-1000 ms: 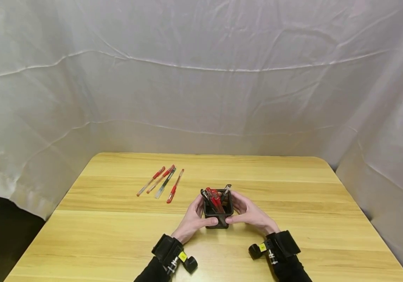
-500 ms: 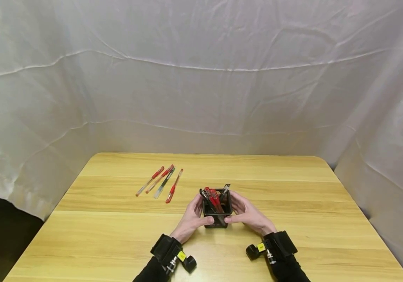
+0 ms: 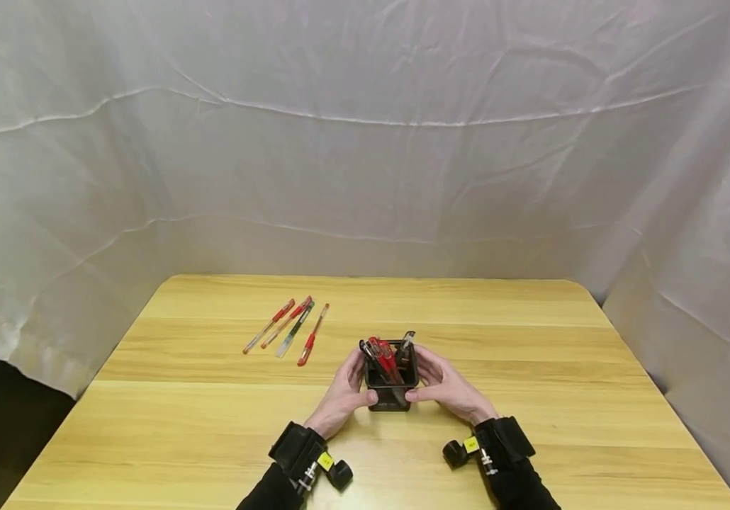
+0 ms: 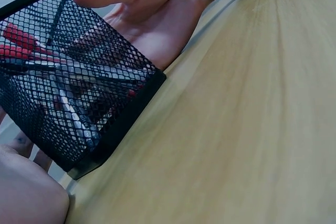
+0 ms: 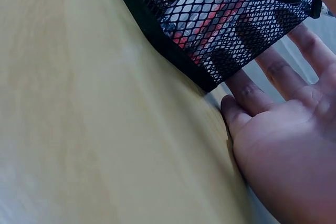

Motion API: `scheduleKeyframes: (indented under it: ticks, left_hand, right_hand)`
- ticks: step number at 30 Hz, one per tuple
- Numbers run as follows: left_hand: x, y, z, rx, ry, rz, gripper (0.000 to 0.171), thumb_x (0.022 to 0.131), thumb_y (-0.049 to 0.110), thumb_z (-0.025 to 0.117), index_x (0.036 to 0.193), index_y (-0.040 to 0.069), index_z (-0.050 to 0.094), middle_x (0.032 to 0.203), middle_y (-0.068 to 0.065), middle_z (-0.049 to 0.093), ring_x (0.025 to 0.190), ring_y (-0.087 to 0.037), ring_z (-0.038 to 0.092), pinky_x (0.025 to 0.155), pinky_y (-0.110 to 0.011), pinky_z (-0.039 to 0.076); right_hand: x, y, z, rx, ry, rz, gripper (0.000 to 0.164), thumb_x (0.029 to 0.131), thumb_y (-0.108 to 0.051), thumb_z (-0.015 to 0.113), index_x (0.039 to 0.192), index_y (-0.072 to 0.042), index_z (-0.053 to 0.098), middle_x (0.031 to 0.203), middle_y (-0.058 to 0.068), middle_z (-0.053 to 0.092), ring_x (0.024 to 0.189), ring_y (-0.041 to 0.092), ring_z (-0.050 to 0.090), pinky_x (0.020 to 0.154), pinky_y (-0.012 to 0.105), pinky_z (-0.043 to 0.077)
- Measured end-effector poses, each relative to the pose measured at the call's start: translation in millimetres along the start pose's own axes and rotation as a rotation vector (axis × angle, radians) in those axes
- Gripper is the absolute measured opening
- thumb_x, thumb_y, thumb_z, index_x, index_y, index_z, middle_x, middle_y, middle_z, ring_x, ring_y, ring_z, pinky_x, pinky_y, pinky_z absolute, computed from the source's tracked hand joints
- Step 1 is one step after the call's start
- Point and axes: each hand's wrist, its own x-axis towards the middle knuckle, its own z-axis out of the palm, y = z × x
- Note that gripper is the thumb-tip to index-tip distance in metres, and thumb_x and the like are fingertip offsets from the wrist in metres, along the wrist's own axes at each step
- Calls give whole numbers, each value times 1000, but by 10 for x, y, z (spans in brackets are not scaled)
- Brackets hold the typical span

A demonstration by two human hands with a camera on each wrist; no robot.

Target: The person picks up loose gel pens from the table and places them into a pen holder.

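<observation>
Through the head view I watch a black square holder of wire mesh (image 3: 388, 399), which stands upright on the pale wooden surface (image 3: 212, 425), in front of the person. The left grip (image 3: 341, 397) is closed around its left side and the right grip (image 3: 449, 388) around its right side, each thumb near a front corner. In the right wrist view the fingers go along the back of the mesh, while the palm is apart from it. How hard they press, I cannot tell.

Inside the holder, red capped pens (image 3: 388, 360) and a black pen (image 3: 368, 352) lean to different sides, with their ends above the rim. To the left and farther back, well apart from the holder, lie four loose pens: two clear ones with red caps, (image 3: 268, 326) a dark one with a clear end (image 3: 295, 330) and a slim red one (image 3: 312, 336).

The step in hand, as I judge, is steadying or placing the holder. I would press equally from both sides, because thin mesh may bend, and guide its base flat. A tilt could make the leaning pens slide. Both grips should then open evenly, without the fingers catching the rim.
</observation>
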Motion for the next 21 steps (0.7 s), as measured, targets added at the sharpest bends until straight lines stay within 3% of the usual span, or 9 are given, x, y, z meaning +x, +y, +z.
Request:
scheduleKeyframes:
  ticks: [3,5,7,10,11,13,18,21]
  left_hand:
    - [9,12,-1,-11,-7,32,128,76,67,73,159,-4,6,167,-26,6,156,-43,3,127,-55,-2]
    - [16,32,4,-2,4,43,107,88,56,69,160,1,12,168,-23,12,156,-40,7,128,-54,2]
    - [18,46,-5,24,4,68,96,94,60,58,160,5,16,168,-22,12,156,-41,8,127,-57,3]
    - [14,71,-35,59,13,76,92,96,69,42,161,9,16,169,-21,7,156,-43,6,126,-62,1]
    - [12,79,-51,58,10,89,101,90,76,36,161,7,14,168,-23,5,155,-45,4,125,-64,-1]
    - [11,104,-81,36,18,81,103,91,80,27,160,5,12,167,-27,4,154,-46,3,124,-66,-6]
    - [33,223,-147,-60,130,31,84,104,62,4,156,-1,16,161,-32,22,154,-40,13,125,-63,-11]
    - [66,307,-215,-55,235,-3,73,107,52,5,154,-1,23,157,-31,32,152,-39,22,127,-60,-6]
  right_hand:
    - [7,23,-17,36,-6,-29,104,82,-5,77,157,9,6,164,32,10,154,35,20,125,32,24]
    - [11,44,-22,72,-13,-55,103,81,-2,76,157,10,7,163,33,10,150,16,33,118,17,31]
    - [14,61,-18,107,-21,-81,103,81,0,76,156,11,7,162,34,11,141,2,41,112,9,33]
    - [19,84,-10,131,-32,-116,102,80,1,75,155,13,7,162,33,17,133,-7,47,112,9,35]
    - [22,89,-8,131,-36,-126,101,80,1,75,155,13,8,162,32,20,133,-6,47,112,10,36]
    - [23,98,-8,128,-38,-135,100,81,1,75,155,14,8,162,29,23,134,-5,48,112,10,36]
    - [27,121,-18,127,-35,-144,100,81,1,75,154,15,8,160,36,15,133,-7,47,112,8,34]
    - [29,126,-19,127,-32,-144,101,81,1,75,154,15,8,161,36,13,133,-9,46,111,7,33]
